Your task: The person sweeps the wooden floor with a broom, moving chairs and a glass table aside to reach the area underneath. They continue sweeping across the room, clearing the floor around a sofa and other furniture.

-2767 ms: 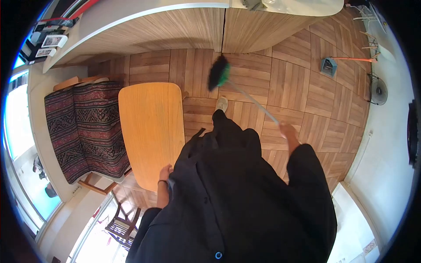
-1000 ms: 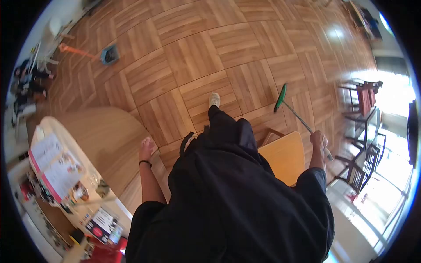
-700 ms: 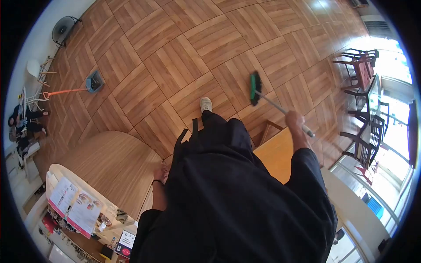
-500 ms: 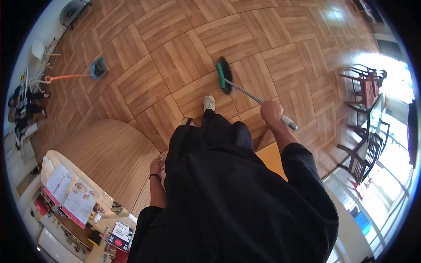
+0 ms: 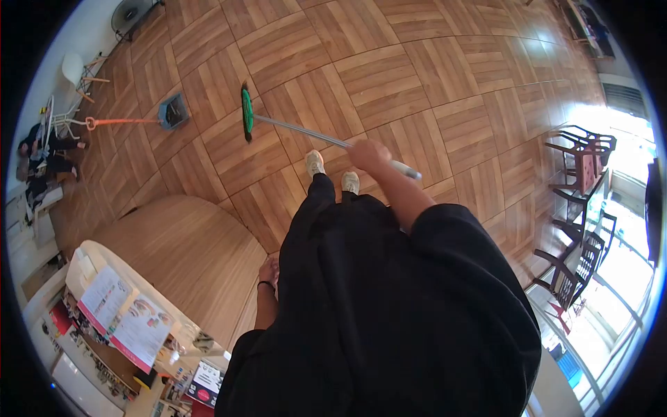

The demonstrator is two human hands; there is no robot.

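1 right hand [image 5: 368, 154] grips broom [image 5: 299, 130]; left hand [image 5: 269, 267] seems empty.

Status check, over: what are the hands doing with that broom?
Right hand grips broom handle. Left hand hangs beside wooden counter. Dustpan lies past broom head, apart.

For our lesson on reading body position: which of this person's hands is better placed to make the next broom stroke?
Right, most likely: the right hand grips the broom by its handle, while the left hand hangs at the person's side, away from it.
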